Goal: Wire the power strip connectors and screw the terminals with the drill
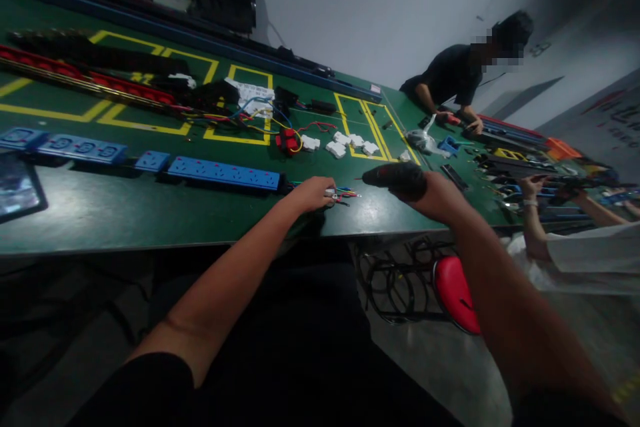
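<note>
My right hand (443,199) is wrapped round a black power screwdriver (395,177), its thin bit pointing left. Across from that bit, my left hand (315,193) is closed on coloured wires (346,194) with a small pale piece at the fingers, too small to name. The wires' ends stick out to the right. Left of this hand lies a blue socket strip (225,173), and short wires show between its end and my fingers. Several white plastic pieces (340,145) and a red block (287,141) with wires attached lie behind my left hand.
A red strip (85,80) and a long dark rail (200,40) lie farther back on the green table (125,213). One person (440,77) works at the far side, another person's arm (535,220) at the right. A red stool (456,293) stands below the edge.
</note>
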Demonstrator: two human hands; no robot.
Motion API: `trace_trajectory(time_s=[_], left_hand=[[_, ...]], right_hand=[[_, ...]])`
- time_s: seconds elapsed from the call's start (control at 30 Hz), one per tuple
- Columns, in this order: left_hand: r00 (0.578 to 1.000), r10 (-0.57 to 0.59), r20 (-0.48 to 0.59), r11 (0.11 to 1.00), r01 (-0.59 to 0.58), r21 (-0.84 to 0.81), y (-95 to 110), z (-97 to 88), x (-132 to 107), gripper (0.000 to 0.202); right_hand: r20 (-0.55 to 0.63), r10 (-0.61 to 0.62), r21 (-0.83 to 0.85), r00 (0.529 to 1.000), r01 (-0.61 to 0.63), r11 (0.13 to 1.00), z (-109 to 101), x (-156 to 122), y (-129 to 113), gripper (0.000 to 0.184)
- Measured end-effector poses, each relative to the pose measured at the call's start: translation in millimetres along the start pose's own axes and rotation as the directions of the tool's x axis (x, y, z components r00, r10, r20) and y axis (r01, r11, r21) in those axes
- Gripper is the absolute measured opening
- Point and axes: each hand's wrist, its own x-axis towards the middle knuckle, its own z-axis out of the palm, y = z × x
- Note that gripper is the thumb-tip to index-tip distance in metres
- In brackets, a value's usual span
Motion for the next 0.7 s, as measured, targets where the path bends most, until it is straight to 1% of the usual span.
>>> trace_trajectory(time_s=[0.03,0.07,0.1,0.13,0.2,0.27,0.33,0.43,0.5,0.57,0.63,0.67,0.7], left_hand=[[1.0,0.006,-0.001,1.0,-0.006,-0.019,-0.1,-1.2,-1.2,0.025],[1.0,0.013,-0.009,0.999,-0.013,-0.042,-0.4,-1.9,-2.6,0.024],[1.0,0.013,-0.021,0.998,-0.015,-0.067,-0.8,-2.1,-4.3,0.024],[0.999,0.009,-0.032,0.996,-0.012,-0.091,-1.6,-2.2,-6.4,0.027],[0.999,-0.009,-0.04,0.993,0.004,-0.118,-4.3,-2.3,-12.0,0.036],[1.0,-0.014,-0.027,0.995,0.012,-0.098,-7.9,-3.0,-19.3,0.046],[0.999,-0.024,-0.023,0.999,0.023,-0.04,-11.7,-3.6,-26.8,0.054],[0.994,-0.09,-0.054,0.995,0.092,0.028,-17.4,-1.4,-35.0,0.063],[0.991,-0.11,-0.08,0.994,0.112,0.017,-21.5,2.8,-37.3,0.055],[0.991,-0.092,-0.102,0.996,0.09,-0.023,-25.9,7.8,-37.4,0.038],[0.991,-0.072,-0.116,0.996,0.066,-0.056,-30.1,12.4,-36.6,0.027],[0.99,-0.069,-0.12,0.996,0.062,-0.066,-31.9,14.3,-36.2,0.025],[0.99,-0.071,-0.124,0.995,0.062,-0.073,-33.5,15.9,-35.8,0.024]], right_hand=[[-0.008,0.069,-0.08,0.998,-0.069,0.994,17.3,-4.1,2.3,0.037],[0.002,0.082,-0.121,0.997,-0.081,0.989,34.6,-7.7,4.4,0.036],[-0.017,0.104,-0.133,0.994,-0.105,0.986,51.1,-10.6,6.5,0.036],[-0.031,0.12,-0.134,0.992,-0.123,0.983,66.5,-13.0,9.0,0.04],[-0.071,0.169,-0.127,0.983,-0.177,0.976,91.9,-15.9,16.2,0.047],[-0.074,0.181,-0.148,0.981,-0.19,0.971,109.4,-15.6,26.8,0.052],[-0.034,0.139,-0.18,0.99,-0.143,0.973,120.1,-11.4,39.5,0.058],[0.04,0.034,-0.22,0.999,-0.024,0.975,129.2,1.4,59.7,0.071],[0.103,-0.022,-0.209,0.994,0.044,0.977,133.7,11.0,73.6,0.08],[0.195,-0.078,-0.114,0.978,0.101,0.988,137.6,18.6,87.6,0.085],[0.269,-0.149,0.038,0.952,0.144,0.989,140.7,22.5,98.5,0.088],[0.269,-0.182,0.103,0.946,0.16,0.982,142.0,23.2,100.9,0.089],[0.23,-0.203,0.141,0.952,0.174,0.975,143.2,23.6,100.2,0.088]])
